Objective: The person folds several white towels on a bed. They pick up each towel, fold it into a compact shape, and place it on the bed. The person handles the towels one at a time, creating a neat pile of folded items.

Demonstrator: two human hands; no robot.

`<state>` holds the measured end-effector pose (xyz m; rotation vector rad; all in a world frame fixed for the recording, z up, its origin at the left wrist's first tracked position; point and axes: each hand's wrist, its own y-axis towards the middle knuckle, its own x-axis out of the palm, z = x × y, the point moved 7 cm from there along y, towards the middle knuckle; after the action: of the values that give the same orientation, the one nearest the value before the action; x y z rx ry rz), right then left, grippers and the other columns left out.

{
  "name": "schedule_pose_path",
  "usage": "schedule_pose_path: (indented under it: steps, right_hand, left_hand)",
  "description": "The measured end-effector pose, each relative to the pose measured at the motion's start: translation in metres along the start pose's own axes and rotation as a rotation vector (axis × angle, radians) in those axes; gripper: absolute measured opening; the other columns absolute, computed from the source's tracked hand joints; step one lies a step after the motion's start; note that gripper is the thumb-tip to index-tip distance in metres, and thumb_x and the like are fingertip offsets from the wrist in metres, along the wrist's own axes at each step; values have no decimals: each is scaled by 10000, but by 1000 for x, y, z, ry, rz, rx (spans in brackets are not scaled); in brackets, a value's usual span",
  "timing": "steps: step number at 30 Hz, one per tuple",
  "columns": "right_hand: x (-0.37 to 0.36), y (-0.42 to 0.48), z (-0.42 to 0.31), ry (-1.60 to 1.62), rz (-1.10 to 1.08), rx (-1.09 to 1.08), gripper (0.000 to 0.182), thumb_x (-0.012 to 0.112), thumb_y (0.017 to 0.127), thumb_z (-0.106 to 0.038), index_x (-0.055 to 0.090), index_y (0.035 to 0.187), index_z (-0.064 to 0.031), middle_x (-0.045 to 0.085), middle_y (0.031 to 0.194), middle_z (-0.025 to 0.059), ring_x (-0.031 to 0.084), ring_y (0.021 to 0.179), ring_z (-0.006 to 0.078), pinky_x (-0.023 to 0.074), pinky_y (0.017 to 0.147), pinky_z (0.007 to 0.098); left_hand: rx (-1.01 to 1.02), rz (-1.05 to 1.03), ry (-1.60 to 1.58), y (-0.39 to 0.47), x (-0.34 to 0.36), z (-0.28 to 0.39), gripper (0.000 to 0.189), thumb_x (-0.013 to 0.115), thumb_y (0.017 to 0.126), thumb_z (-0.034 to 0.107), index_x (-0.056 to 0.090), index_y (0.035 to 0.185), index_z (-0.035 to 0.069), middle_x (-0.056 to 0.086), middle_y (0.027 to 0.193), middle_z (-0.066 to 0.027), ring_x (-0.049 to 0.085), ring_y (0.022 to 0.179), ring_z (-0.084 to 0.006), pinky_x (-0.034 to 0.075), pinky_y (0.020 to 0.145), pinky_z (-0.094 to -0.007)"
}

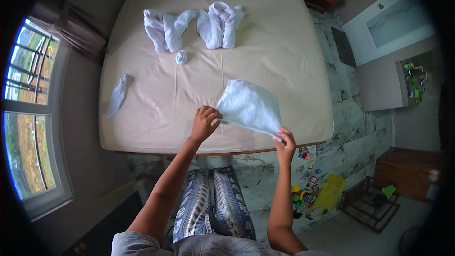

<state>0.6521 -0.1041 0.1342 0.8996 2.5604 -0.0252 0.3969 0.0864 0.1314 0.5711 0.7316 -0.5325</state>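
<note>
A pale blue towel (250,105) is stretched between my two hands above the near part of the bed. My left hand (205,122) grips its near left corner, close to a small tag on the hem. At the near right corner, my right hand (285,142) pinches the cloth. Farther off on the beige fitted sheet (273,57) stand two white towels shaped into figures, one on the left (165,30) and one on the right (221,25). A small rolled white cloth (181,57) sits before the left figure. Toward the left edge lies a narrow folded pale cloth (118,96).
The bed's wooden edge (249,152) runs just before my legs. Several toys (302,199) and a yellow sheet (328,192) lie on the marble-patterned floor to the right, near a wooden frame (371,204). A barred window (30,110) is on the left.
</note>
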Motion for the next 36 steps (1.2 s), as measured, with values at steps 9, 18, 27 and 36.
schedule_pose_path:
  steps: [9,18,27,36]
  right_hand:
    - [72,-35,172,-527,-571,-27,133,643,790,17,666,917,-16,661,960,134,629,891,316,495,789,391]
    - [237,94,119,-408,-638,-298,87,639,847,-137,634,912,-81,642,870,97,621,850,311,506,712,406]
    - [282,115,120,-444,-572,-273,405,706,775,-95,561,1152,-124,528,1207,88,609,956,323,515,784,416]
    - [147,111,223,-708,-433,-124,579,789,739,-302,521,1212,-103,547,1205,127,499,1138,334,423,933,430]
  left_hand:
    - [-379,-330,-115,-166,192,-93,120,692,725,109,640,832,125,573,1030,4,549,1040,-208,489,857,-360]
    - [-768,-74,-361,-194,175,-109,180,731,744,94,612,871,48,560,1048,-80,610,907,-270,499,779,-366]
    - [-997,-112,-293,-185,173,-120,261,794,742,165,620,886,33,604,937,-107,653,844,-246,527,724,-327]
    - [-1184,229,-528,-203,189,-135,223,779,761,109,628,892,11,681,879,-88,681,829,-184,523,726,-297]
